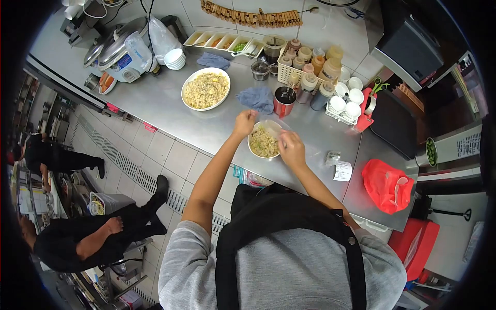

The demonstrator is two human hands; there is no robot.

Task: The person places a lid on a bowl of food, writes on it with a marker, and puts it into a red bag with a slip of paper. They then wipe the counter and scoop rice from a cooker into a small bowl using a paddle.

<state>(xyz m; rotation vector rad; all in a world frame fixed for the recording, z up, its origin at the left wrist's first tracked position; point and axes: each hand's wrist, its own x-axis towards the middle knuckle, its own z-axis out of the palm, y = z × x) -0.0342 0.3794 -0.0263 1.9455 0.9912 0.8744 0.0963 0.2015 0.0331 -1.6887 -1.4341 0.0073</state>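
Observation:
A white bowl point(251, 146) filled with fried rice point(262, 142) stands near the front edge of the steel counter. Over its far side, a see-through plastic lid point(274, 125) is tilted and partly blurred. My left hand point(245, 124) pinches at the lid's left side, beyond the bowl's rim. At the bowl's right, my right hand point(292, 150) is closed on the lid's other side. Behind the bowl are a red cup point(284, 107) with dark contents and a crumpled blue cloth point(256, 99). A larger white bowl point(184, 96) heaped with fried rice sits to the left.
Sauce bottles point(330, 67) crowd a basket at the back, beside small white cups point(353, 109). A paper receipt point(342, 171) and red plastic bag point(387, 186) lie at right. Rice cookers point(124, 51) stand at back left. Two people in black point(98, 232) are across the aisle.

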